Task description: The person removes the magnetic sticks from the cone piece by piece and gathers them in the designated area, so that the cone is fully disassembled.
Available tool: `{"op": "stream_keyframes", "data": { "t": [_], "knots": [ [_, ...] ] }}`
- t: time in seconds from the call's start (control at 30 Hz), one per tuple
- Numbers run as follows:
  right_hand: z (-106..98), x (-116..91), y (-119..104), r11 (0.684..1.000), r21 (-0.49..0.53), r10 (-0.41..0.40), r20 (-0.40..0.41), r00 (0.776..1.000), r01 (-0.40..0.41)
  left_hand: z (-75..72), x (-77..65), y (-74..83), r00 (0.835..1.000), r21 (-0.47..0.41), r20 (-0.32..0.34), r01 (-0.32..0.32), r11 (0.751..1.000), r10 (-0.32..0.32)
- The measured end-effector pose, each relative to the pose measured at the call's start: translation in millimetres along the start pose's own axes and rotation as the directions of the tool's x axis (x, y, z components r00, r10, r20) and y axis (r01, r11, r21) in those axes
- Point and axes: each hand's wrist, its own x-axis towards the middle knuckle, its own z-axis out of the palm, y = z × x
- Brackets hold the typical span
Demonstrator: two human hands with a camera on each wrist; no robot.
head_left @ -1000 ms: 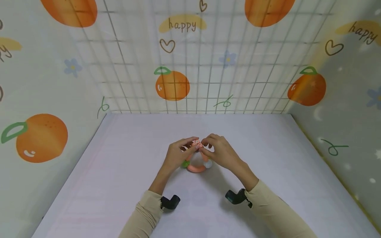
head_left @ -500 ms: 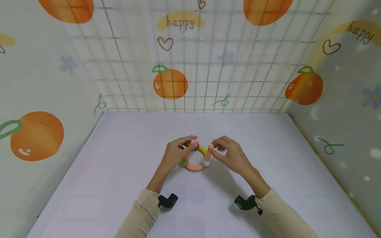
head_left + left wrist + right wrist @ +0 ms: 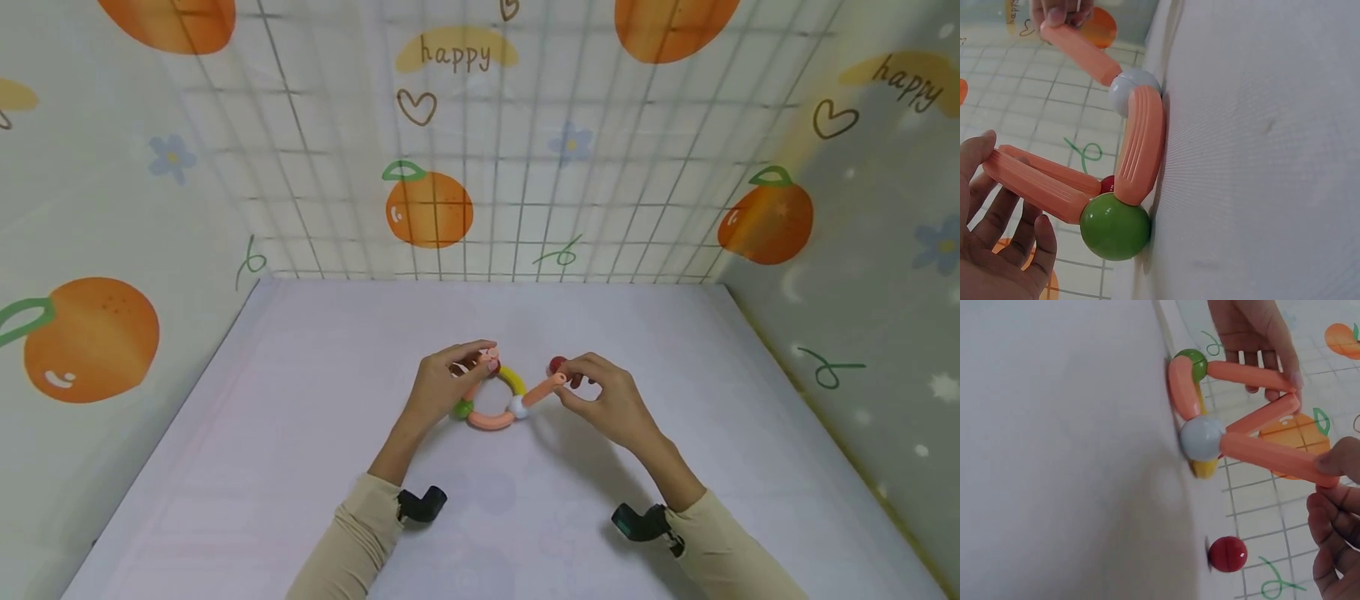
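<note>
A toy ring lies on the table, made of a curved orange rod (image 3: pixel 491 422), a yellow curved rod (image 3: pixel 513 380), a green ball (image 3: pixel 462 410), a white ball (image 3: pixel 518 407) and a dark red ball (image 3: pixel 1108 184). From the green and dark red balls, two straight orange rods (image 3: pixel 1035 187) lean together. My left hand (image 3: pixel 442 389) pinches their upper ends between thumb and fingers. My right hand (image 3: pixel 611 402) pinches the free end of a third straight orange rod (image 3: pixel 543 389), which tilts outward with its lower end at the white ball.
A loose red ball (image 3: pixel 1228 554) sits on the table just behind my right fingers. The white tabletop (image 3: pixel 262 467) meets fabric walls printed with oranges at the back and sides. Black wrist cameras (image 3: pixel 423 505) stick out inward from both sleeves.
My right hand has drawn its orange rod away from the other rod tips, out to the right and lower. The loose red ball has come into view. My left hand stays nearly still.
</note>
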Motion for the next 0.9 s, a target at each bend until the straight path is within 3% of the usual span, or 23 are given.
{"op": "stream_keyframes", "data": {
  "t": [0.43, 0.7, 0.9],
  "knots": [
    [-8, -24, 24, 0.988, 0.022, 0.153, 0.057, 0.987, -0.155, -0.3, -0.4, 0.5, 1.000, 0.010, 0.007, 0.018, 1.000, -0.018],
    [-10, -32, 36, 0.988, -0.022, 0.157, 0.145, 0.977, -0.155, -0.8, 0.5, 1.9, 1.000, 0.019, 0.014, 0.021, 1.000, -0.021],
    [-6, -38, 47, 0.983, -0.087, 0.176, 0.232, 0.957, -0.160, -0.6, -0.1, 0.4, 1.000, 0.020, 0.020, 0.019, 1.000, -0.019]
  ]
}}
